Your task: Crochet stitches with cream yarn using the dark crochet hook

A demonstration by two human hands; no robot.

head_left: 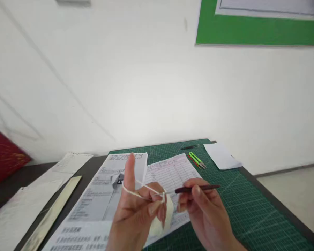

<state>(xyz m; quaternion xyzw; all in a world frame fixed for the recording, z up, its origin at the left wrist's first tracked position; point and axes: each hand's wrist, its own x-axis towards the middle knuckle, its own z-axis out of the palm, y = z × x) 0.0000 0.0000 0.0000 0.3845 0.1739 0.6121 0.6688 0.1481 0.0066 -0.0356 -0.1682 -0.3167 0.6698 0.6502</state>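
Yarn (132,192) wraps the raised index finger of my left hand (136,212), whose thumb and other fingers pinch it closed; my right hand (208,209) grips the hook (196,188), its tip at the stitches, above the sheets (170,170). Open room lies on the mat (251,205), right of my hands, out to the table's (270,200) bare right edge. Snips (197,160) lie farther off, near the blank paper (221,156); the wall (157,87) bounds the far side. Print on the sheets is too blurred to read.
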